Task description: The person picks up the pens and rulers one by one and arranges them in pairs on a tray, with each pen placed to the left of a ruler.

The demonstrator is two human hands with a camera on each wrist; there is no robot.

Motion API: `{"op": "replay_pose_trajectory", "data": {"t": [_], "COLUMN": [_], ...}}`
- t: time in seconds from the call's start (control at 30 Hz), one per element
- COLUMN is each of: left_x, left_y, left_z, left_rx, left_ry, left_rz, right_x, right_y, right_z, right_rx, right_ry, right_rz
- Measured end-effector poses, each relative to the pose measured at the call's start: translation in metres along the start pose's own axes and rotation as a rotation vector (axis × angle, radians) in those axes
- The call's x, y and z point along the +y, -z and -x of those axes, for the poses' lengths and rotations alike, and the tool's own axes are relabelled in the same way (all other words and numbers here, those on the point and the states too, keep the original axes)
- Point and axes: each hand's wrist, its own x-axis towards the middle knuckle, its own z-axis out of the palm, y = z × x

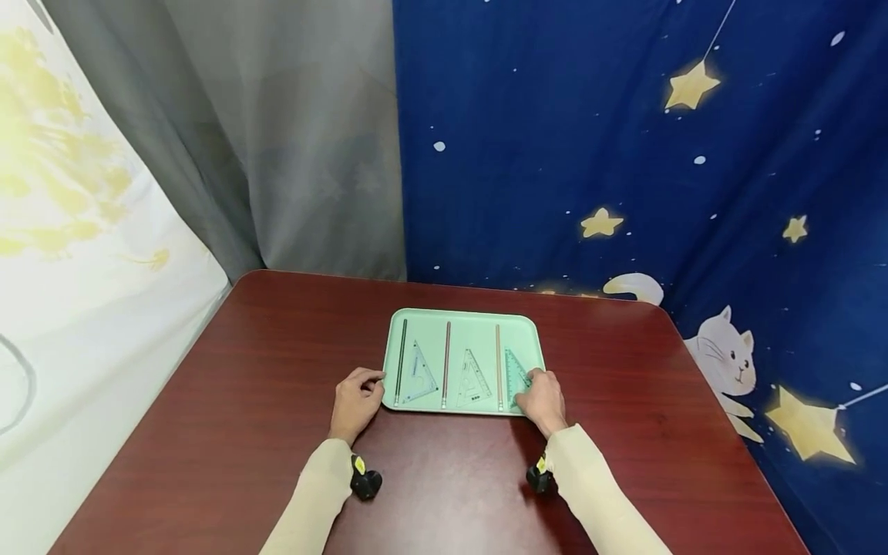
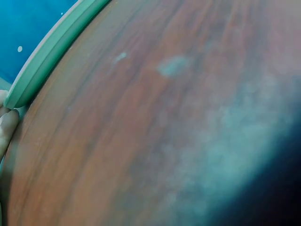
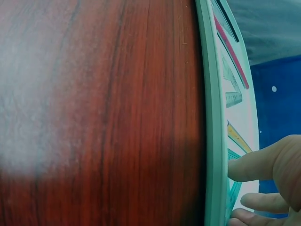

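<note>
A pale green tray [image 1: 465,314] lies on the table. At its left edge my left hand [image 1: 357,402] grips the rim between thumb and fingers; the left wrist view shows fingertips [image 2: 8,123] right at the rim. Over the tray's right end, my right hand [image 1: 543,398] pinches a green set square [image 1: 513,376], covering its right part. From the left, the tray also holds a dark pencil [image 1: 401,362], a bluish clear set square [image 1: 419,379], a red pencil [image 1: 446,364], a clear set square [image 1: 474,383] and a yellow-orange pencil [image 1: 498,366].
The dark red wooden table [image 1: 277,362] extends around the tray. Behind it hang a grey curtain [image 1: 326,154] and a blue curtain [image 1: 527,154] printed with stars and a cat. A white cloth [image 1: 104,324] hangs at the left.
</note>
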Motion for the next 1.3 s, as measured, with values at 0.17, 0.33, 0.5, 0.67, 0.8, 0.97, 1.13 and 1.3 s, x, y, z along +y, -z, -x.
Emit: {"op": "replay_pose_trajectory", "data": {"t": [0.17, 0.33, 0.5, 0.67, 0.8, 0.97, 1.13, 1.3], "left_x": [0.000, -0.002, -0.005, -0.010, -0.012, -0.015, -0.015, -0.009], "left_y": [-0.001, 0.003, 0.007, 0.014, 0.023, 0.043, 0.076, 0.106], "left_z": [0.001, 0.002, 0.002, 0.003, -0.004, -0.023, -0.042, -0.059], "left_rx": [-0.006, -0.003, 0.014, 0.027, 0.007, -0.070, -0.081, -0.076], "left_ry": [-0.002, 0.001, 0.005, 0.079, 0.174, 0.224, 0.232, 0.246], "left_rz": [0.007, -0.003, -0.014, -0.054, -0.085, -0.163, -0.272, -0.337], "right_x": [0.002, 0.001, 0.003, 0.011, 0.020, 0.034, 0.048, 0.051], "right_y": [0.000, -0.005, -0.004, 0.004, 0.016, 0.036, 0.055, 0.079], "right_z": [0.005, 0.008, 0.005, -0.005, -0.017, -0.031, -0.039, -0.049], "right_rx": [0.007, 0.016, 0.050, 0.104, 0.132, 0.112, 0.102, 0.096], "right_ry": [-0.012, -0.008, 0.017, -0.002, -0.054, -0.090, -0.111, -0.130], "right_rz": [-0.030, -0.078, -0.157, -0.187, -0.198, -0.211, -0.132, -0.014]}}
